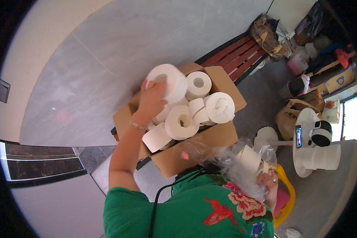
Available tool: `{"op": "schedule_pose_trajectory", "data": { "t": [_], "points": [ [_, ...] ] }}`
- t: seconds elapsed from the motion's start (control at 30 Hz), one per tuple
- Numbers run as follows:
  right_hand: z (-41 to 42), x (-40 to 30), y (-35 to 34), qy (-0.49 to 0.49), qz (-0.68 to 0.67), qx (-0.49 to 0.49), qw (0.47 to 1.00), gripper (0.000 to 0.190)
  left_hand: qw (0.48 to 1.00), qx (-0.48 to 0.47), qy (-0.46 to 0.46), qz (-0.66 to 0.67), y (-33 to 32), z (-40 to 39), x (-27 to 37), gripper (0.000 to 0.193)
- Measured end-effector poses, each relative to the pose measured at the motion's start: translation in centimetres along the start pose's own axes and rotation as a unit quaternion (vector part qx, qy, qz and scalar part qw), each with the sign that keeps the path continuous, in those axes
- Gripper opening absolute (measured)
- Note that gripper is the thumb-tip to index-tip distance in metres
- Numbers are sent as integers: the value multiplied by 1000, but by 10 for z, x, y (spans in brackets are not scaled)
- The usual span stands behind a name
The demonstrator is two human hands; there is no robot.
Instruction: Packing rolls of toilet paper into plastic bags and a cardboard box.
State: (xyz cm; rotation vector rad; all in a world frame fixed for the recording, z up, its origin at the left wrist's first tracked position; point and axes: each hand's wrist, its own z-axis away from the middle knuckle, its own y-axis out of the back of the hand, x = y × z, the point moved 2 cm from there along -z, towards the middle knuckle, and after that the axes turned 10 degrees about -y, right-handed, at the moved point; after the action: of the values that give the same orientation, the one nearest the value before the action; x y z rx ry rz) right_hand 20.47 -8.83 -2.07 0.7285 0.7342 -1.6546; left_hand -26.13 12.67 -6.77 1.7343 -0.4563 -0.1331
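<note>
My left hand (153, 98) grips a large white paper roll (174, 81), with its fingers at the core hole, at the far left corner of an open cardboard box (226, 84). Inside the box are several more white rolls, among them an upright toilet roll (198, 84), one with crumpled paper (220, 107) in its core, and a wide roll (181, 122) near the middle. Low on the right, my right hand (267, 184) holds a clear plastic bag (241, 172). A paper roll (248, 157) shows in the bag, partly covered by the film.
The box rests on a slatted wooden bench (235, 56) along a grey wall (136, 38). To the right stand a round white table (305, 119) with a phone (298, 136) and paper rolls (324, 157), and a yellow plastic chair (288, 190). Bags and boxes (339, 78) crowd the far right.
</note>
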Motion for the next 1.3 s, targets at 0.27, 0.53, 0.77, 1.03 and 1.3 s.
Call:
{"op": "schedule_pose_trajectory", "data": {
  "t": [0.27,0.53,0.77,1.03,1.3],
  "points": [
    [-16,-28,-28,-35,40,-17,998,17,989,-113,87,30,18,52,-3,64],
    [-13,-27,-47,-25,92,-49,994,15,979,-132,-81,136,-81,-54,6,53],
    [19,-4,-27,-77,113,52,989,15,967,-140,-214,2,-185,-103,7,64],
    [31,2,-23,-92,108,81,987,16,975,-151,-160,31,-197,-126,11,59],
    [2,9,-19,68,282,52,956,16,991,-29,-58,120,-100,-114,5,65]
  ]
}}
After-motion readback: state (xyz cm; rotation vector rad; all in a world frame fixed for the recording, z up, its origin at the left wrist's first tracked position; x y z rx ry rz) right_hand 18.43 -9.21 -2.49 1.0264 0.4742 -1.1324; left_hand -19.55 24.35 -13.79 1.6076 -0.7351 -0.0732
